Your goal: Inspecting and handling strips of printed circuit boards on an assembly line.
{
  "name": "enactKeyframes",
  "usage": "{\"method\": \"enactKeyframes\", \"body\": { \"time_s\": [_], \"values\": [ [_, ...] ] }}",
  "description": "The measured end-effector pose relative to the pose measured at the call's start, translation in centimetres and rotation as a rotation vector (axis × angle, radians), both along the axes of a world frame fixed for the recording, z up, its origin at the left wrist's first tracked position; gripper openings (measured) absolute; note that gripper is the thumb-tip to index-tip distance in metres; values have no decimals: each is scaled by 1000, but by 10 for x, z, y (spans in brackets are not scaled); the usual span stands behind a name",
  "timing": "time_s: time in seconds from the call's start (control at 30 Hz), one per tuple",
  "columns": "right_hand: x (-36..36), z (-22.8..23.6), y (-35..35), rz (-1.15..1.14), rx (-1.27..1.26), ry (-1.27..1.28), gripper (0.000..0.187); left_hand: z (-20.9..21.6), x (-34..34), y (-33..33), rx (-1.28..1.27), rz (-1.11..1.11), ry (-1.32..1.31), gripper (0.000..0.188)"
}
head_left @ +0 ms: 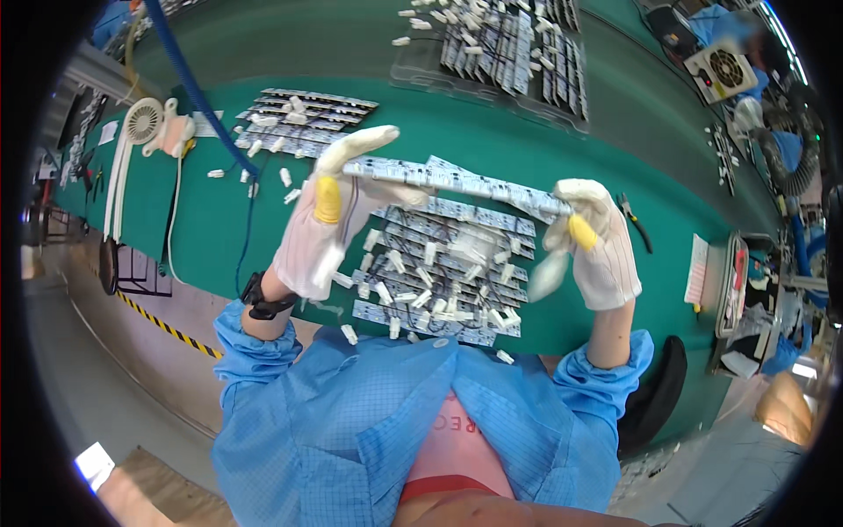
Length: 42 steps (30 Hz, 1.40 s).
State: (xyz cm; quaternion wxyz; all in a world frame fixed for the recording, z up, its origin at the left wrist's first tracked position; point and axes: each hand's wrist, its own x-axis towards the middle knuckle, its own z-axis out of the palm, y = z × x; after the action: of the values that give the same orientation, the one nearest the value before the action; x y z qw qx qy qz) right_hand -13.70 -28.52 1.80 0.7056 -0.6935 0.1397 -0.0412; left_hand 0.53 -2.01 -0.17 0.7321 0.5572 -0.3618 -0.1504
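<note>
Left hand: gloved in white with a yellow thumb tip [327, 200]; grasping the left end of the held strips, one finger stretched out above them.
Right hand: same kind of glove [601, 246]; grasping the right end of the held strips, fingers bent over it, thumb on the near side.
Held strips: narrow pale circuit strips [474, 184], spanning left to right between both hands, raised over the near pile; at least two, overlapping and slightly fanned. Exact count cannot be told.
Near pile: rows of similar strips [452, 211] with dark wires, lying between the forearms; white connectors [430, 255] scattered across it, some blurred.
Left wrist: black band [266, 299], below it a rolled blue sleeve [255, 342].
Surface: green [224, 206], under the near pile.
Far-left batch: more strips [307, 112] with white connectors, stacked in staggered rows.
Left side: small white fan [145, 121]; blue hose [189, 83] running down beside the far-left batch.
Right side: pliers [637, 224] just beyond the right hand; a paper sheet [695, 270] farther right.
Far side: clear tray [536, 114] bearing many strips and connectors.
</note>
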Motion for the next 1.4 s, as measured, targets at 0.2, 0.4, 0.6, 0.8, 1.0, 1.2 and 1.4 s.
{"method": "enactKeyframes", "body": {
  "time_s": [0.2, 0.4, 0.6, 0.8, 1.0, 1.2, 1.4],
  "values": [
    [18, -14, -1, 44, -304, -63, 47, 15, 116, 19, 579, 477, -495, 23],
    [21, -60, -11, 110, -1407, -47, 37, -49, 244, 68, 1260, 557, -541, 22],
    [10, -2, -3, -133, 18, -116, 24, 6, 134, 23, 518, 695, -755, 30],
    [-11, 31, 23, -201, 78, -115, 45, 27, -3, -2, -131, -291, 22, 66],
    [-5, 27, 27, -247, -182, -173, 72, 12, -16, 10, 250, -63, 270, 57],
    [-14, 16, 11, -216, 48, -214, 54, 15, -9, 13, 442, 153, -272, 41],
    [-17, 17, 11, -224, -21, -150, 58, 21, -9, 14, 422, 190, -319, 48]
  ]
}}
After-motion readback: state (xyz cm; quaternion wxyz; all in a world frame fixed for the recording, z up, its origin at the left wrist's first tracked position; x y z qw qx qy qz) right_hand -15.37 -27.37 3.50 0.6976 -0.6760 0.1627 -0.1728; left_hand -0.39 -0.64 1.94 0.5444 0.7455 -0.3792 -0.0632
